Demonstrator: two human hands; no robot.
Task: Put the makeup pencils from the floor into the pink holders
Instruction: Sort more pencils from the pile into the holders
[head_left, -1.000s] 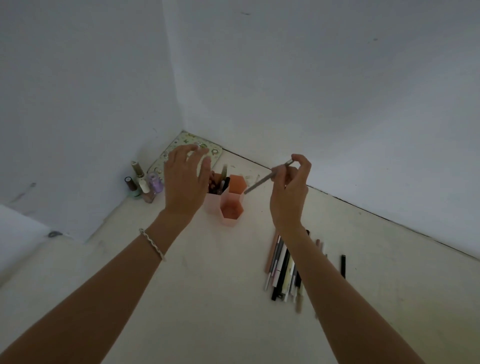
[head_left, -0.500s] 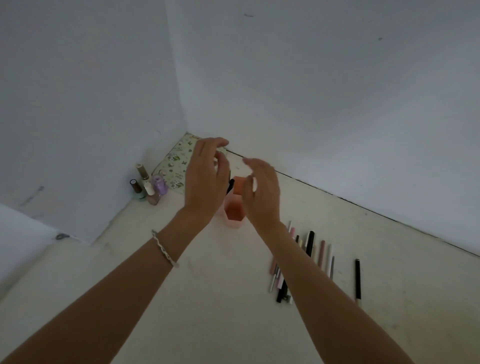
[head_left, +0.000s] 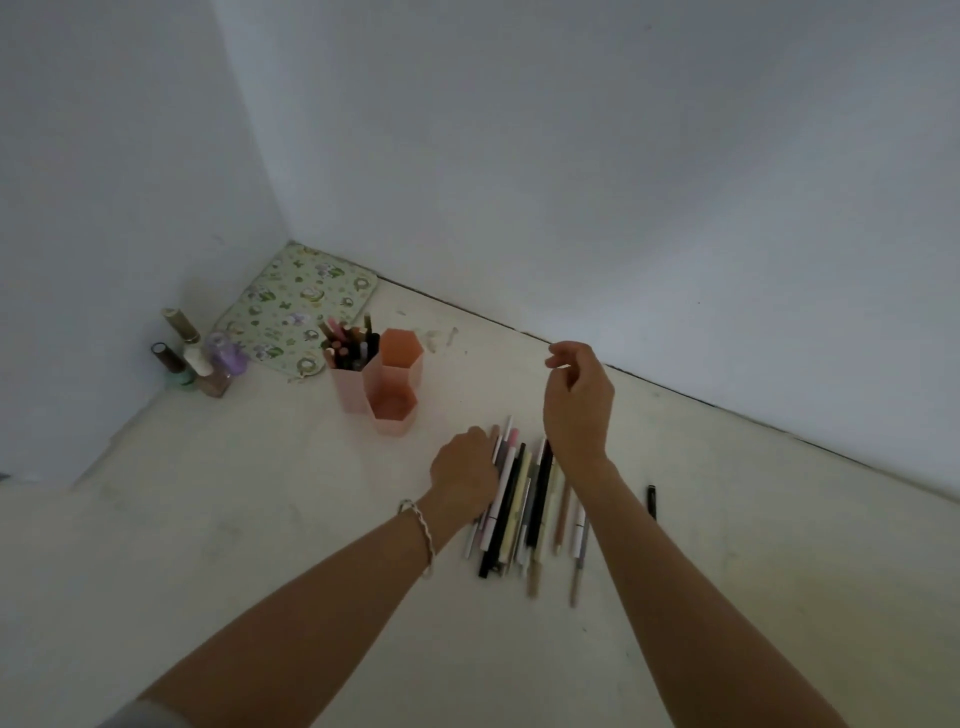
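Three pink hexagonal holders (head_left: 393, 415) stand together on the floor. The left one (head_left: 349, 387) holds several pencils, while the back and front ones look empty. A pile of makeup pencils (head_left: 519, 504) lies on the floor nearer to me. My left hand (head_left: 464, 470) is down on the pile's left edge with its fingers curled over the pencils. The back of the hand hides whether it grips one. My right hand (head_left: 577, 402) hovers above the pile's far end, fingers loosely curled, with nothing in it. One black pencil (head_left: 651, 501) lies apart to the right.
Several nail polish bottles (head_left: 195, 358) stand by the left wall. A floral pouch (head_left: 296, 312) lies in the corner behind the holders. Two white walls meet there and close off the floor at the back and on the left.
My right hand carried a grey pencil to the holders and now holds nothing. Both hands have come back from the holders to the pile, the left one down onto it.
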